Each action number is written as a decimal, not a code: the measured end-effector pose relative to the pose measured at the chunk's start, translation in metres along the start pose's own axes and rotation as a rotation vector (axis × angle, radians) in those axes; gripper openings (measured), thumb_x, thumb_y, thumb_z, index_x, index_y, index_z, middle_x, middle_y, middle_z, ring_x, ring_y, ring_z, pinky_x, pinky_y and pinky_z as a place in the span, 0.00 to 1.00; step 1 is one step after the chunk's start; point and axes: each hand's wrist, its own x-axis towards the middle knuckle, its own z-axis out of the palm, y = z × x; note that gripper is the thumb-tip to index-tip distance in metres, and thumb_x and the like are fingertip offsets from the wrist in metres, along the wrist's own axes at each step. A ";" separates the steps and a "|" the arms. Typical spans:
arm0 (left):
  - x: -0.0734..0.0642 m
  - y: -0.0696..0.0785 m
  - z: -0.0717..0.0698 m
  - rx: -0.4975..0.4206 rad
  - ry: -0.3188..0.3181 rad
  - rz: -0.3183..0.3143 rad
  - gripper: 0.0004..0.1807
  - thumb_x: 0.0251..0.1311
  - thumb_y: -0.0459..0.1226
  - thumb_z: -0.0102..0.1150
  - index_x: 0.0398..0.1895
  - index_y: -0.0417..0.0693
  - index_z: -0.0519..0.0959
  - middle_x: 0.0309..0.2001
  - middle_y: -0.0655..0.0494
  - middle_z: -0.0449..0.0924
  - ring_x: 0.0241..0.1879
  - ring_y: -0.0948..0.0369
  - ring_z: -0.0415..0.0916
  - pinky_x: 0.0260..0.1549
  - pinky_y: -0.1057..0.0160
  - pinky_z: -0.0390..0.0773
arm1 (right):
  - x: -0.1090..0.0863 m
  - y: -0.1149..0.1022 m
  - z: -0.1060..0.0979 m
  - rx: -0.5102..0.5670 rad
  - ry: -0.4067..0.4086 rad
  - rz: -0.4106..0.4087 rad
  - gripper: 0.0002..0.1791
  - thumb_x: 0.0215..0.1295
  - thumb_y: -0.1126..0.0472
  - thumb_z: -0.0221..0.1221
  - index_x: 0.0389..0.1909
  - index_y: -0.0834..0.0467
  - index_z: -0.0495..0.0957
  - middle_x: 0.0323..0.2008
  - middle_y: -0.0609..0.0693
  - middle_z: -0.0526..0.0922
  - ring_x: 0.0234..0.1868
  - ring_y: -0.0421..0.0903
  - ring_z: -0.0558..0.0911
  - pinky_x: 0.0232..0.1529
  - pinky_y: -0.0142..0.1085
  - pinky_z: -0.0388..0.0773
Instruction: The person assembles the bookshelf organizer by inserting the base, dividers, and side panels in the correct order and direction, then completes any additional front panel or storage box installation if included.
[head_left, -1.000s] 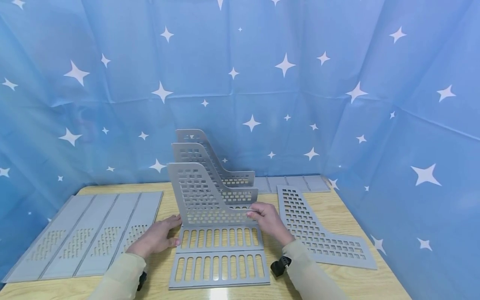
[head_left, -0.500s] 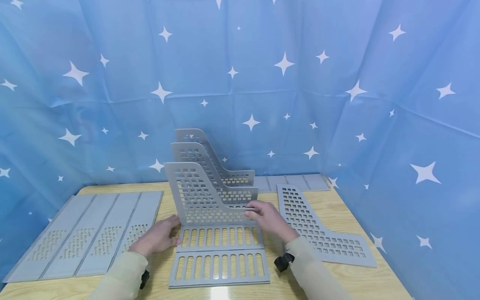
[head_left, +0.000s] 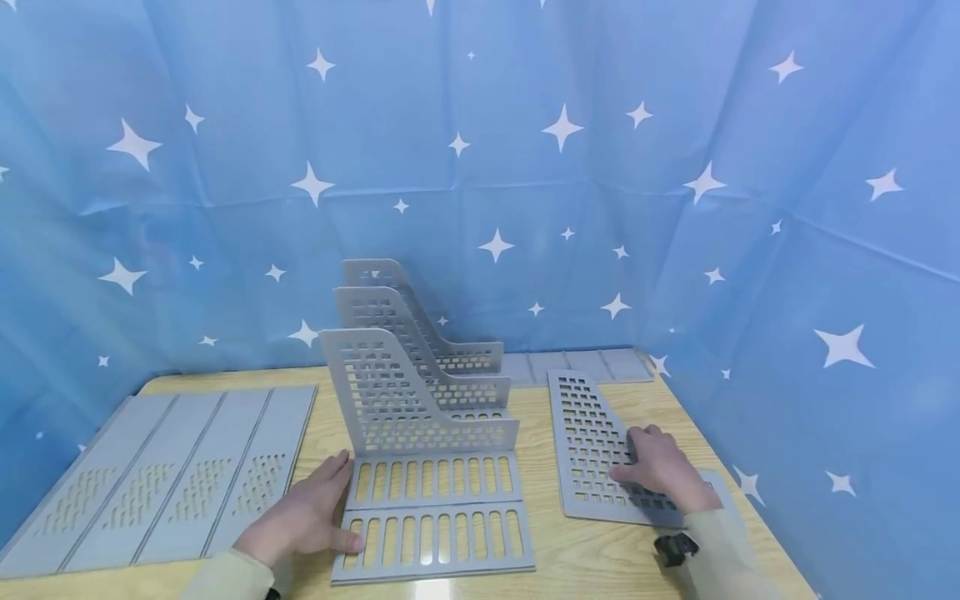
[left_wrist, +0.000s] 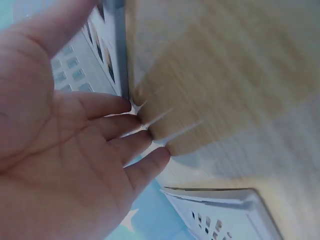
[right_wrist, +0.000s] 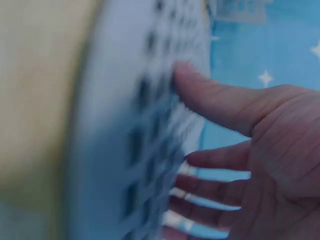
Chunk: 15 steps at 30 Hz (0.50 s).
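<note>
A grey slotted base panel (head_left: 435, 533) lies at the table's middle, with grey perforated L-shaped dividers (head_left: 386, 400) standing on it one behind another. My left hand (head_left: 303, 508) lies beside the base's left edge, fingers extended toward the nearest divider's lower corner and thumb over the slotted part. In the left wrist view its fingertips (left_wrist: 162, 152) reach the tabletop. Over a flat perforated L-shaped divider (head_left: 588, 450) at the right is my right hand (head_left: 663, 468). Its thumb lies at the holes, while the extended fingers reach the far edge; contact is blurred in the right wrist view.
Grey folded panels (head_left: 172, 475) with small slots lie flat on the left of the wooden table (head_left: 585, 558). Another grey panel strip (head_left: 577, 367) lies along the back edge. A blue star-patterned curtain (head_left: 480, 150) hangs behind and to the right.
My right hand has let go of the nearest standing divider and moved right to the flat divider. My left hand has shifted slightly, its thumb now lower over the base.
</note>
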 end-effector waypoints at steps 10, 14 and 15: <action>0.002 0.008 0.009 0.070 0.076 -0.028 0.69 0.38 0.57 0.81 0.79 0.30 0.56 0.77 0.26 0.52 0.76 0.29 0.51 0.70 0.29 0.56 | 0.009 0.015 -0.001 0.040 0.023 0.015 0.35 0.55 0.56 0.77 0.52 0.76 0.73 0.37 0.61 0.78 0.35 0.55 0.76 0.37 0.51 0.77; 0.008 0.009 0.012 0.138 0.134 -0.038 0.58 0.47 0.54 0.79 0.76 0.32 0.62 0.73 0.26 0.60 0.71 0.29 0.60 0.66 0.30 0.64 | 0.017 0.019 -0.003 0.141 -0.036 0.075 0.28 0.55 0.57 0.77 0.44 0.70 0.74 0.33 0.56 0.79 0.33 0.51 0.76 0.34 0.45 0.75; 0.010 0.009 0.012 0.160 0.152 -0.038 0.57 0.48 0.54 0.78 0.75 0.32 0.64 0.72 0.27 0.63 0.69 0.30 0.64 0.64 0.31 0.67 | 0.019 0.020 -0.005 0.173 -0.045 0.086 0.26 0.55 0.58 0.77 0.43 0.69 0.74 0.33 0.55 0.79 0.32 0.50 0.77 0.34 0.44 0.75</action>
